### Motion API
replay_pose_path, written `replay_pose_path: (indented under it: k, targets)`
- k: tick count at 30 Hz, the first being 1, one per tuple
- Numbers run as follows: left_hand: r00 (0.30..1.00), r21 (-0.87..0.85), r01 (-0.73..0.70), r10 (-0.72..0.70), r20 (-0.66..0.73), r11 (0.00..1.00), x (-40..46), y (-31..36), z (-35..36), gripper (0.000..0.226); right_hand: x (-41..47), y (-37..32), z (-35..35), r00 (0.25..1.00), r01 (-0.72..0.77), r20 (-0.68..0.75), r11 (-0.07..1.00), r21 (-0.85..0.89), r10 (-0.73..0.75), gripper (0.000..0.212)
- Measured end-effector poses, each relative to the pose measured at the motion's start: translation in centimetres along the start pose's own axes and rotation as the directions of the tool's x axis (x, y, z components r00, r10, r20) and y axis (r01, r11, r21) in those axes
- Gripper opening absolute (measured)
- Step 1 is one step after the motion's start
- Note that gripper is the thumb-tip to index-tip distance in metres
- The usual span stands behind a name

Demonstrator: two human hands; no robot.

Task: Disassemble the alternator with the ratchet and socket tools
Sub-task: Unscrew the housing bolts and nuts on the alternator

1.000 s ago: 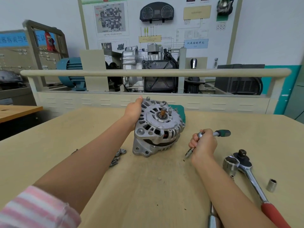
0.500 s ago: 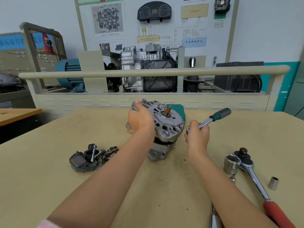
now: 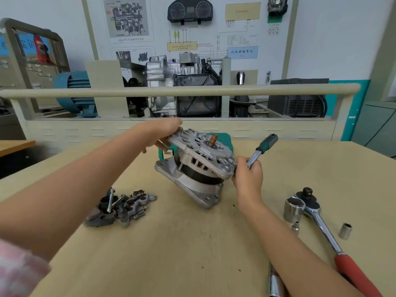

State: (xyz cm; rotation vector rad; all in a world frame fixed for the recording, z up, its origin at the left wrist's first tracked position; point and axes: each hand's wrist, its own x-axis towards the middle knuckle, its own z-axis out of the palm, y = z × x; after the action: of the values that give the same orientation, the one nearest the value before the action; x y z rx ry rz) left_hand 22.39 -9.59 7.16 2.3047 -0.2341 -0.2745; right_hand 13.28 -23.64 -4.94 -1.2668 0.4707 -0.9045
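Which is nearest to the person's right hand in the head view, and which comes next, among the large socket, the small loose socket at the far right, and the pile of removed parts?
From the right hand:
1. Large socket, just to its right, beside the ratchet head.
2. Small loose socket, farther right, near the table edge.
3. Pile of removed parts, on the left, beyond the alternator.

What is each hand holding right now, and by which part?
The left hand grips the alternator by its upper far rim. The right hand grips the small ratchet by its metal shaft, below the green handle.
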Motion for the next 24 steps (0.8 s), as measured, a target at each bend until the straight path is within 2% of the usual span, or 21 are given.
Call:
replay_pose_path:
  k: [4,7,10,14,19,22,24]
  targets:
    - [0.971,0.001,0.120,-0.117,0.209,0.993,1.1,1.3,1.3,0.052,-0.6,0.1,-0.1,0.996,0.088,0.031,0.992,-0.094,-0.085,0.017]
    - [0.966,-0.046,0.162,-0.149,0.214,0.986,1.3,1.1,1.3,0.036,-0.8,0.2,0.2,0.985,0.170,0.019,0.971,-0.171,-0.169,0.011]
    - [0.971,-0.129,0.171,-0.144,0.191,0.977,1.0,0.2,1.3,0.029,-0.7,0.0,0.3,0.983,0.179,-0.009,0.967,-0.180,-0.184,0.011]
    - [0.986,-0.227,0.154,-0.136,0.095,0.962,-0.5,-0.8,1.6,0.034,-0.1,-0.3,0.1,0.980,0.151,-0.106,0.972,-0.178,-0.171,0.012]
    - [0.999,-0.397,0.041,-0.046,-0.003,0.917,-2.8,-1.9,2.9,0.033,0.0,-1.5,-0.4,0.922,0.247,-0.269,0.958,-0.149,-0.279,0.015]
    - [0.996,-0.532,0.033,-0.070,-0.050,0.846,-3.9,-2.1,4.1,0.023,0.0,-2.8,-0.6,0.901,0.311,-0.292,0.947,-0.078,-0.320,0.018]
    - [0.991,-0.593,-0.006,-0.077,-0.114,0.805,-3.8,-2.4,4.8,0.029,-0.1,-4.0,-0.5,0.921,0.318,-0.252,0.947,0.049,-0.297,0.020]
